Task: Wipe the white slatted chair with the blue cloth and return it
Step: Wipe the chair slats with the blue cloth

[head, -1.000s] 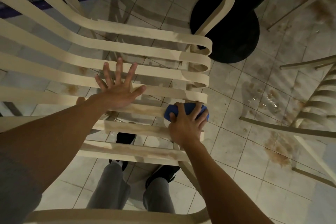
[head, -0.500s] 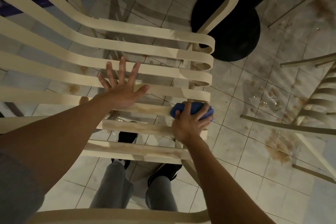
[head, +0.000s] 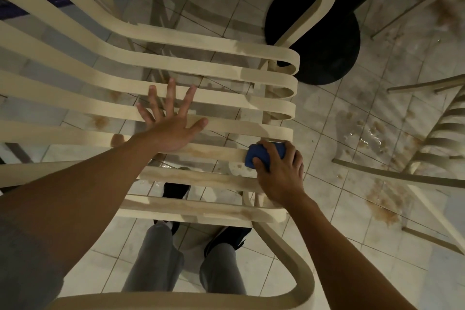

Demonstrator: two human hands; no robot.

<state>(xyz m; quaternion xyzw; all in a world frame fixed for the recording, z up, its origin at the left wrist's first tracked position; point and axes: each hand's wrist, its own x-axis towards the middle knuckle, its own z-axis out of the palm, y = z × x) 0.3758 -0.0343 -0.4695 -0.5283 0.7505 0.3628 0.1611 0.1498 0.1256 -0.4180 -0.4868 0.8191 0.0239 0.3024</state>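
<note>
Right hand barely shifts, grip holding blue cloth at chair slat end; left hand splayed flat. We judge mid-wipe; next: stroke along slat.

Item 1, white slatted chair: curved cream slats, brown stains on near slats, seen fr. above. Item 2, blue cloth: bunched, pressed on slat nr R edge, gripped by right hand.

Slatted chair — smooth matt plastic, brown-stained; blue cloth soft and matt; tiled floor glossy, dirt-smeared.
</note>
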